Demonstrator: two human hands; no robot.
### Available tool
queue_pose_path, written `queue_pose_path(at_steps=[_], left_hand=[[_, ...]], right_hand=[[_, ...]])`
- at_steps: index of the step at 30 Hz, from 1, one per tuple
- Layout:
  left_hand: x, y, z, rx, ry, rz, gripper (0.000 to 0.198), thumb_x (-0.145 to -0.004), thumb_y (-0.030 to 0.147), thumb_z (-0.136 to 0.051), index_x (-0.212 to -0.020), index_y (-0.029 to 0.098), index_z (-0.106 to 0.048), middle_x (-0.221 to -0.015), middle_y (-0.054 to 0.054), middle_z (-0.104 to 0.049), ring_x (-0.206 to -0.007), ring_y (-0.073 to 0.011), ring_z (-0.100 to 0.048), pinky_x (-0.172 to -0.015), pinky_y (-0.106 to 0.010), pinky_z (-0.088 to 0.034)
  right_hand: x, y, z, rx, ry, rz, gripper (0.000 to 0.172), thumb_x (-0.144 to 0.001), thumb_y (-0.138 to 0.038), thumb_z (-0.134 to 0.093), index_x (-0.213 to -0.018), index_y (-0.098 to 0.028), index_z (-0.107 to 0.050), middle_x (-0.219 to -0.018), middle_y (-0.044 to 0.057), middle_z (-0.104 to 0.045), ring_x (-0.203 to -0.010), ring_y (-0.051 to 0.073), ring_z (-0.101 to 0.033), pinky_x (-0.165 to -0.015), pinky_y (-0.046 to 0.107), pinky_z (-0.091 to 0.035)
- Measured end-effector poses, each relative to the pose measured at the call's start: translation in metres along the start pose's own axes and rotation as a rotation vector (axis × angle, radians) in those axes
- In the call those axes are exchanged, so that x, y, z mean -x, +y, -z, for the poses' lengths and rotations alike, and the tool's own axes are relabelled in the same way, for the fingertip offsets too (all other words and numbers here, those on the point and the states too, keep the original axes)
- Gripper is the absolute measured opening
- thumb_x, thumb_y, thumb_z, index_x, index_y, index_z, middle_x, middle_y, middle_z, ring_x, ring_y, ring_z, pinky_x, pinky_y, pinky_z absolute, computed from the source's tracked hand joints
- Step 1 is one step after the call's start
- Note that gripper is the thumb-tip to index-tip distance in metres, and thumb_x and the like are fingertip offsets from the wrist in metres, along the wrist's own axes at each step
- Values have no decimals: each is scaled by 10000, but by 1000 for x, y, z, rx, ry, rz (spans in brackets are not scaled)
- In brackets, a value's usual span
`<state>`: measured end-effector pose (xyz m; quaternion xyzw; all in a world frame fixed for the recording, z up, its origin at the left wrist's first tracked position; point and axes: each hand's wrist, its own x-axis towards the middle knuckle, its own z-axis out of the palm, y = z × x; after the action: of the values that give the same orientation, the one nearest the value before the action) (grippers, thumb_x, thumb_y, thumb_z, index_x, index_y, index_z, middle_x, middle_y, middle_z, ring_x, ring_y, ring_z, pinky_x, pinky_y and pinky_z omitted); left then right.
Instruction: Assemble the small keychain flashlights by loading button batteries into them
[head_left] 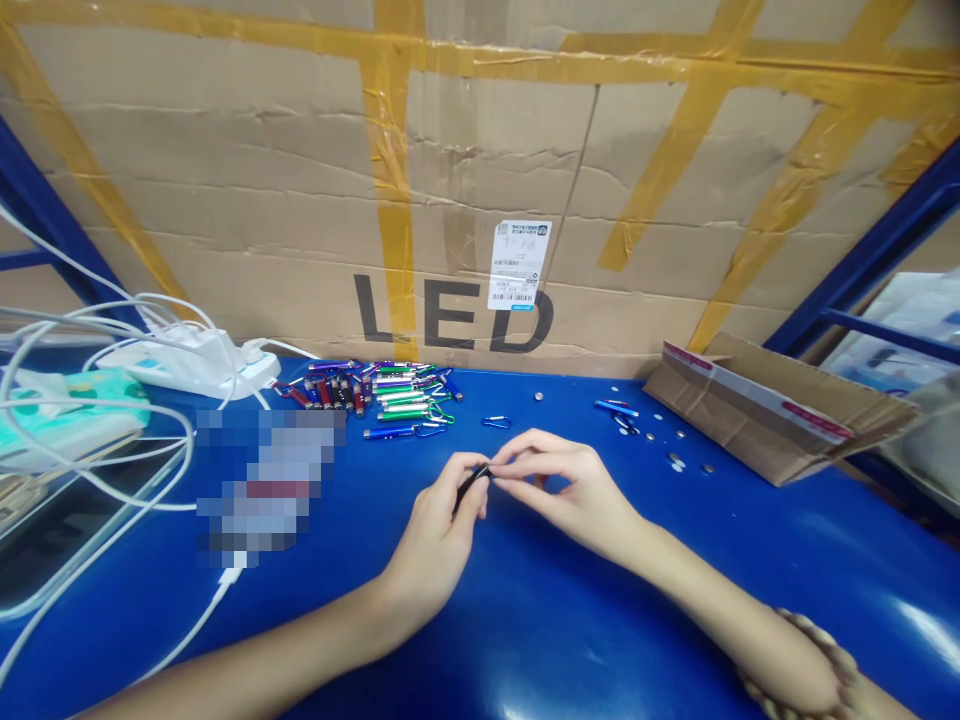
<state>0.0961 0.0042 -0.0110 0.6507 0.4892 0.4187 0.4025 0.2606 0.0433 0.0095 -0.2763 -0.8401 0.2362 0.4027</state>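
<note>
Near the middle of the blue table (pixel 555 620), my left hand (pixel 439 535) is wrapped round a small black tube (pixel 470 486), which slants up to the right. The fingertips of my right hand (pixel 566 485) pinch together at the tube's upper end; what they hold, if anything, is too small to tell. Just beyond my hands lies a small blue carabiner (pixel 496 422). Behind my left hand is a pile of coloured metal tubes with carabiners (pixel 405 403), in green, blue, red and black.
A large cardboard box (pixel 300 200) stands behind. At right are an open small carton (pixel 750 415), a blue tube (pixel 616 408) and several button cells (pixel 674 458). A power strip (pixel 187 362), white cables, a tablet (pixel 67 530) and a blurred-out item (pixel 270 480) lie at left.
</note>
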Motion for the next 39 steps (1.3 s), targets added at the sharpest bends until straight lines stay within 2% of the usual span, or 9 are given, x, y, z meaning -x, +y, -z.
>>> queue_pose_path(at_steps=[5, 9, 11, 15, 18, 24, 30, 35, 39], left_hand=[[0, 0, 0, -9, -13, -1, 176, -885, 273, -356, -976, 197, -486, -646, 43, -459, -597, -119, -461, -587, -227, -351], [-2, -1, 0, -11, -2, -14, 178, -886, 271, -364, -1001, 201, -480, -651, 41, -466, -626, -126, -467, -611, -234, -350], [-2, 0, 1, 14, 23, -23, 188, -890, 271, -365, -1038, 213, -465, -665, 42, -468, -638, -125, -462, -622, -235, -345], [-2, 4, 4, 83, 83, -53, 178, -903, 282, -357, -1042, 239, -460, -675, 45, -455, -646, -120, -445, -613, -232, -327], [0, 7, 5, 112, 98, -61, 151, -911, 295, -352, -1000, 238, -461, -671, 45, -447, -641, -117, -429, -606, -232, -315], [4, 7, 3, 136, 64, -45, 141, -921, 291, -324, -1004, 236, -423, -676, 47, -440, -613, -112, -406, -597, -236, -307], [7, 6, -1, 130, 8, 7, 131, -918, 298, -312, -987, 242, -408, -670, 46, -430, -609, -116, -400, -575, -232, -304], [8, 6, -1, 124, -11, 23, 132, -914, 312, -309, -956, 238, -410, -643, 52, -410, -570, -113, -382, -535, -222, -297], [7, 7, -1, 95, -11, 19, 152, -911, 324, -312, -952, 227, -421, -636, 49, -412, -573, -116, -390, -537, -222, -304]], right_hand=[[0, -1, -2, -58, -12, -67, 91, -784, -201, -609, -782, -163, -692, -854, 67, -625, -677, 109, -577, -471, 187, -438], [-3, -3, 5, -42, -85, -97, 117, -793, -245, -600, -818, -173, -689, -873, 57, -612, -696, 106, -575, -473, 179, -433], [-6, 1, 13, 34, -78, -130, 152, -811, -274, -577, -848, -178, -688, -865, 53, -618, -691, 107, -577, -491, 187, -438], [-10, 28, 34, 331, 80, -189, 201, -821, -332, -552, -838, -181, -683, -838, 52, -631, -640, 115, -571, -533, 223, -450], [-7, 51, 41, 491, 70, -259, 228, -796, -375, -574, -899, -201, -680, -901, 48, -630, -608, 113, -571, -557, 244, -460], [0, 66, 32, 571, -105, -354, 294, -789, -456, -558, -992, -277, -672, -975, 23, -626, -667, 127, -593, -569, 242, -445], [-1, 64, 24, 593, -112, -377, 201, -806, -381, -545, -883, -278, -700, -867, 8, -645, -611, 115, -565, -527, 223, -402], [0, 59, 19, 572, -128, -350, 322, -805, -390, -541, -1105, -298, -611, -945, 17, -626, -647, 116, -569, -534, 215, -419], [-1, 57, 14, 533, -124, -330, 246, -826, -381, -519, -988, -272, -670, -971, 28, -614, -650, 113, -571, -565, 228, -438]])
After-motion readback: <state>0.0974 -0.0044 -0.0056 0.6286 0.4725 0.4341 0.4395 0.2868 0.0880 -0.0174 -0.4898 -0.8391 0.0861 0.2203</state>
